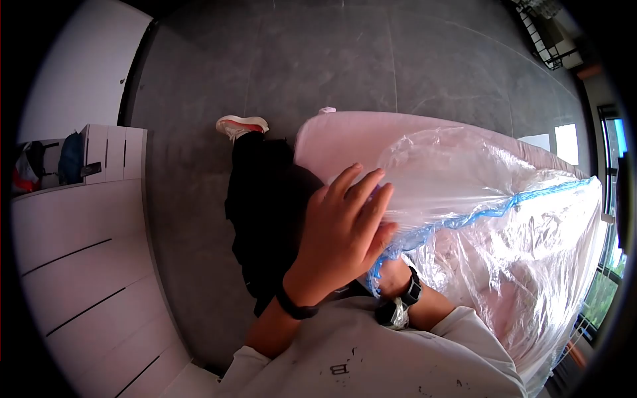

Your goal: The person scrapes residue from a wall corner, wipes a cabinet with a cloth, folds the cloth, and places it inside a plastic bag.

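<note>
My left hand [344, 232], with a black band at its wrist, is raised in front of my body with its back to me. Its fingers are stretched out and apart, and the palm side is hidden. My right hand [390, 275] lies low behind it. Its fingers are hidden behind the left hand and bunched plastic, so its grip does not show. Beside both hands spreads a clear plastic cover [494, 259] with a gathered blue edge [491, 211]. It lies wrinkled over a pink, rounded padded surface [345, 140] whose kind I cannot make out.
White drawers [86, 265] line the left side, with a shelf holding a dark blue bag [70, 159]. My leg and light shoe [243, 125] stand on the grey tiled floor [318, 60]. A black metal rack [541, 33] is far right, near windows [607, 278].
</note>
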Motion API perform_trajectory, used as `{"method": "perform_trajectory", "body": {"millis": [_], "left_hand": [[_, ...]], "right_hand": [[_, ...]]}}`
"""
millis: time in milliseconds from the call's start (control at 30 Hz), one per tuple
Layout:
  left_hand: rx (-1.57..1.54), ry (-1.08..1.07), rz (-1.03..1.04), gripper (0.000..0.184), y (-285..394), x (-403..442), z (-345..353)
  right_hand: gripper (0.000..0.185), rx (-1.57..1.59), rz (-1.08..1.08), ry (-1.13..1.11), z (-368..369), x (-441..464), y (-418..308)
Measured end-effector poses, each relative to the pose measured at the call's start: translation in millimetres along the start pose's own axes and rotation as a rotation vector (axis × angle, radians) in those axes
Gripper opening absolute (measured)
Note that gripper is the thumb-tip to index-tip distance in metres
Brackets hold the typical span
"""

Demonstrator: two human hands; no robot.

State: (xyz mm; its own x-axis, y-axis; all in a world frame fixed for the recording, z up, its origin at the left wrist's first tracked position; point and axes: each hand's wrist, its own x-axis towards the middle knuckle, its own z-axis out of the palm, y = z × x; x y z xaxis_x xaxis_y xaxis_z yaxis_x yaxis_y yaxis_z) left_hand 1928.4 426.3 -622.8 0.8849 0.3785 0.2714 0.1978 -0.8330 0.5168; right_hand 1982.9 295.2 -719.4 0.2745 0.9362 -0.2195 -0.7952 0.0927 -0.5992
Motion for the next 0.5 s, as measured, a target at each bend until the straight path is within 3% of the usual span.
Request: {"method": "perform_trajectory", "body": {"millis": [100,167,233,300,433,500], "left_hand": [[-0.072,0.004,-0.005,0.051,-9.5,-3.9,-2.5],[-0.297,0.004,-0.061,0.061,-11.5,-10.2,-5.6],[-0.698,-0.024,-0.215,0.088,-16.2,-26.1,-2.0],[-0.899,0.025,-0.148,0.101,-21.4,-34.2,8.7],[-1.059,-0.003,-0.207,0.108,-17.0,-48.6,15.7],[-1.175,0.138,-0.176,0.11,-8.2,-46.6,18.3]], "right_hand": [[0.071,0.001,-0.001,0.009,-3.0,0.9,7.9],[0.07,0.071,-0.007,0.037,-4.5,4.8,15.2],[0.07,0.122,-0.008,0.049,-7.1,6.1,22.2],[0.069,0.162,-0.008,0.051,-9.0,6.8,30.2],[0.068,0.239,0.004,0.054,-10.9,4.9,35.6],[0.062,0.376,0.038,-0.004,3.8,11.3,18.2]]}}
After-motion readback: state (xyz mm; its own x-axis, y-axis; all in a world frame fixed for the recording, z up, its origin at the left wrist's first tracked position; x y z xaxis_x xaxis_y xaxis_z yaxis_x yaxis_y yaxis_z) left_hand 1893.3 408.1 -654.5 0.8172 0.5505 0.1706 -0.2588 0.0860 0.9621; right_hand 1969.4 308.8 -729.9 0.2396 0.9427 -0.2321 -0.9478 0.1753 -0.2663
